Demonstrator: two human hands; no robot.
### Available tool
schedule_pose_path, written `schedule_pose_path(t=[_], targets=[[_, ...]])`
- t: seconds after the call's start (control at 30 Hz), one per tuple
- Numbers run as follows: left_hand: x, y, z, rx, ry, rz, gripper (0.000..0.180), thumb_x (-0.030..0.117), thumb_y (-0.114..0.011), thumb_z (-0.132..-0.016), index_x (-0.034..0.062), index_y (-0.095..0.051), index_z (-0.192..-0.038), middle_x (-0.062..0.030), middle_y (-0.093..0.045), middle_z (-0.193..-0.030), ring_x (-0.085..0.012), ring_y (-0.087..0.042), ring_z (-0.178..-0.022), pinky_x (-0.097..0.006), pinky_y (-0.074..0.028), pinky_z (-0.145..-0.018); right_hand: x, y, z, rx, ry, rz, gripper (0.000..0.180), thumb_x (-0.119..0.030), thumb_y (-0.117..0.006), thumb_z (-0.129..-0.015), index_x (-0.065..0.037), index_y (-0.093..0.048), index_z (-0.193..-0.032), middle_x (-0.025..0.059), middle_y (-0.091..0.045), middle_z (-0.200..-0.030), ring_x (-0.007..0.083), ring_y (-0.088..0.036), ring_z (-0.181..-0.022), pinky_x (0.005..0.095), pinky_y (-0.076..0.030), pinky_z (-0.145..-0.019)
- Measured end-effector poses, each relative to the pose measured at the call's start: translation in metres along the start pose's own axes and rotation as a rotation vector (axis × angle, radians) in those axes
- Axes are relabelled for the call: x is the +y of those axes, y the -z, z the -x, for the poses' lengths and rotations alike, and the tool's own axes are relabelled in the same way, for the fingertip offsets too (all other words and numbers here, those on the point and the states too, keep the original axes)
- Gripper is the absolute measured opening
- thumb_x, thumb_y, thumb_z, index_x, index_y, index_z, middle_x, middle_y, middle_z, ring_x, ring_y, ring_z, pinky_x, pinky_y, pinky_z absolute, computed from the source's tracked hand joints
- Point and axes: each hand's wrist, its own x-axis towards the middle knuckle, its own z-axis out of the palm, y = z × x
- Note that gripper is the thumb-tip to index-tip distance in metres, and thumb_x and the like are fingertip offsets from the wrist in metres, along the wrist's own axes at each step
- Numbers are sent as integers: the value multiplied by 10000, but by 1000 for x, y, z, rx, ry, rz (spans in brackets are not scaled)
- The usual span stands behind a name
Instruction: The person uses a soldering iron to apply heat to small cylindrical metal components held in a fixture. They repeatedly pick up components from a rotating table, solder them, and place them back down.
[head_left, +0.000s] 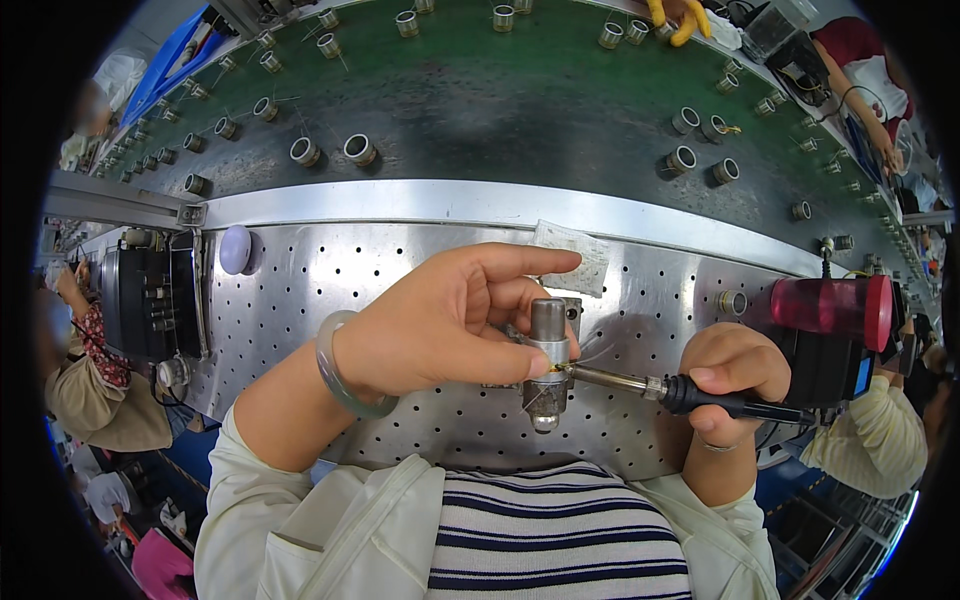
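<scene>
A metal sleeve [550,351] appears seated around the upright metal post [548,318]. Left of the post, the left hand [430,325] rests its thumb against the sleeve, index finger extended; any grip behind is unclear. Right of it, the right hand [735,372] pinches a soldering iron [684,395], tip at the sleeve. Soldering seems underway, calling for steady tip contact.

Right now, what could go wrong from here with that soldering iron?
Burn: the soldering iron points its tip close to the thumb of the left grip, so a small slip might touch skin.

Wire damage: thin wires stick out beside the tip and could be snagged or scorched if the right grip wavers.
</scene>
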Motion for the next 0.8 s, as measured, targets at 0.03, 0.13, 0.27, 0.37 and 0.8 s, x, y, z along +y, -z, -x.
schedule_pose_path(t=[0.03, 0.13, 0.27, 0.37, 0.8], targets=[[-2, 0, -1, 0, -6, 3, 735, -29, -683, -729, -61, -337, -1377, -156, -638, -982, -130, -616, -896, -174, -503, -684, 0, 0, 0, -2, 5, 4, 263, -82, -789, -679, 37, -611, -832, 112, -612, -662, 196, -574, -501, 265, -439, -463], [1, 5, -1, -52, -7, -13, 727, -37, -681, -729, -47, -350, -1376, -158, -640, -1001, -130, -614, -912, -187, -496, -708, 1, -1, 0, 39, 19, -10, 239, -94, -765, -715, 31, -599, -832, 111, -609, -660, 188, -563, -489, 263, -422, -449], [-1, 18, -7, -100, -100, 87, 694, -47, -673, -745, -18, -379, -1373, -152, -637, -1043, -142, -600, -959, -231, -475, -804, -10, -6, -1, 276, -23, -103, 249, -149, -742, -777, 1, -547, -816, 94, -588, -656, 148, -545, -473, 229, -396, -414], [28, 39, -12, 133, -326, -132, 589, -36, -670, -768, 16, -466, -1319, -116, -632, -1057, -134, -587, -957, -254, -467, -832, -15, -6, -3, 321, -59, -79, 274, -180, -745, -785, 2, -545, -829, 87, -569, -644, 120, -530, -460, 211, -409, -417], [110, 155, 26, 1061, -612, -1599, 284, 71, -712, -684, 49, -666, -964, -109, -612, -1007, -293, -551, -987, -357, -440, -888, -26, -8, -6, 350, -168, -84, 288, -190, -735, -784, -4, -516, -802, 80, -556, -666, 104, -509, -483, 196, -397, -439]])
